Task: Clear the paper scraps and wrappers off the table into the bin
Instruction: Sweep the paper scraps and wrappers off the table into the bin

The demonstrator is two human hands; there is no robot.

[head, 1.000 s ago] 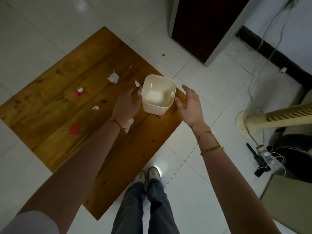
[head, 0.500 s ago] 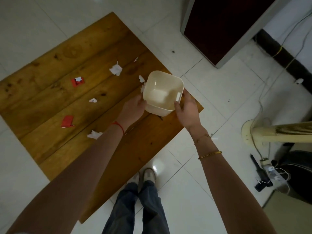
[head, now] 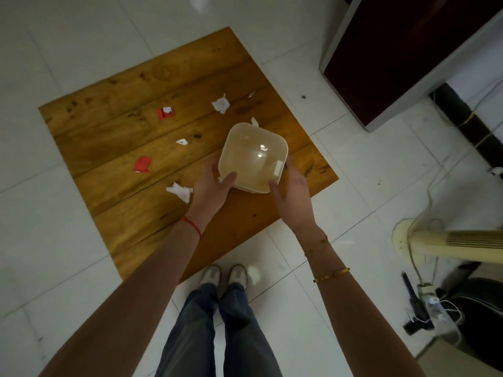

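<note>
Both hands grip the cream bin by its near edge: the left hand with its thumb over the rim, the right hand against the right side. The bin sits over the wooden table, though whether it rests on the wood is hard to tell. White paper scraps and red wrappers lie scattered to its left.

Domestic room, likely a home: white tiled floor, low wooden table, tower fan, power strip with trailing cables.
</note>
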